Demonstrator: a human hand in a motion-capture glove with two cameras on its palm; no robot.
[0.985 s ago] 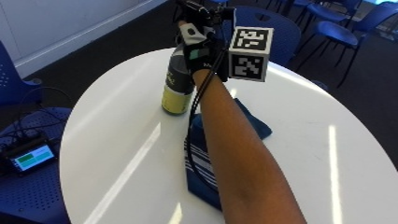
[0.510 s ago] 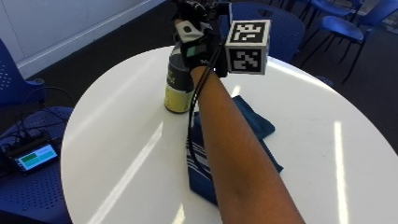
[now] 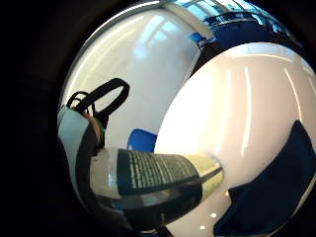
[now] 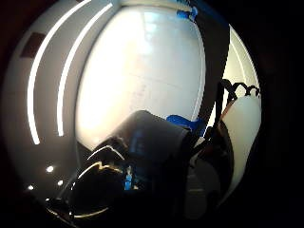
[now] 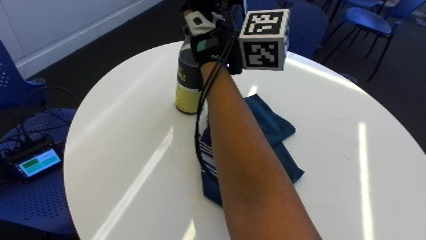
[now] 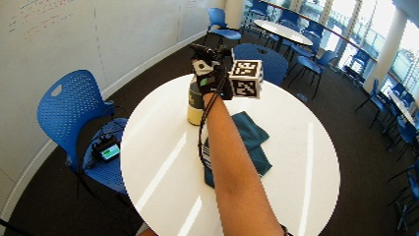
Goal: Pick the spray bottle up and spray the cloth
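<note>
Now fingers round spray bottle

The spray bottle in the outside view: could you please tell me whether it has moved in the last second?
No. The spray bottle stands on the table at the same spot beside the cloth.

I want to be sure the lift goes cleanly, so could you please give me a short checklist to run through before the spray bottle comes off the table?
1. Right hand at the spray bottle: ok, it sits at the bottle's top.
2. Fingers closed round the bottle: cannot tell, the glove and arm hide them.
3. Bottle upright on the table: ok.
4. Cloth in reach: ok, it lies on the table beside the bottle, under the forearm.
5. Nozzle pointing at the cloth: cannot tell, the hand covers it.
</note>
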